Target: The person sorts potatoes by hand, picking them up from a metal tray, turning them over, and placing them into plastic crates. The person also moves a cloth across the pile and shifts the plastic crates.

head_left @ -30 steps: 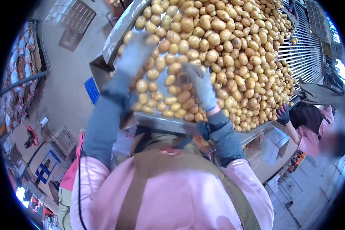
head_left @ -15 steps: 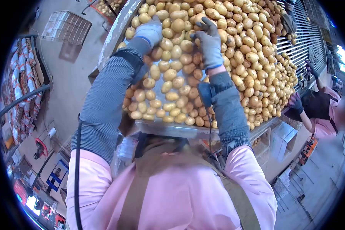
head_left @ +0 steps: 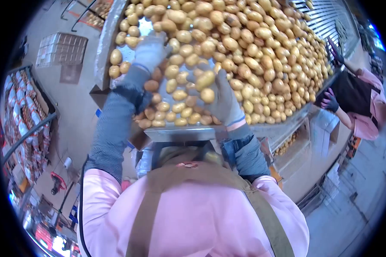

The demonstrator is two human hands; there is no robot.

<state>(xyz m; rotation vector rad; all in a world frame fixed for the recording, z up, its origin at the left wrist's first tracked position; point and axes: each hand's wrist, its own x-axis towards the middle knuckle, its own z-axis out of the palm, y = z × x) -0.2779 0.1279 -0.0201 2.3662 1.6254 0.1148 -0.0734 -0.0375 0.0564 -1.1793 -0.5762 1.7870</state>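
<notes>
My left hand, in a pale work glove, reaches over the potatoes at the left of the metal table. It is smeared by motion and its fingertips are partly hidden among the potatoes, so I cannot make out a hold. Nearer to me, my right hand, gloved in grey, curls around a potato, slightly blurred, between thumb and fingers. Loose potatoes lie spread between both hands. A thick heap of potatoes covers the table to the right.
The table's metal front edge runs before my body. A slatted rack extends at the far right. Beside it is a co-worker in a dark apron, with gloved hands. Filled sacks and a wire crate stand left.
My right hand has come back toward me and now closes around a potato. My left hand still reaches over the left side. The whole view has shifted, and bare metal now shows at the left.
</notes>
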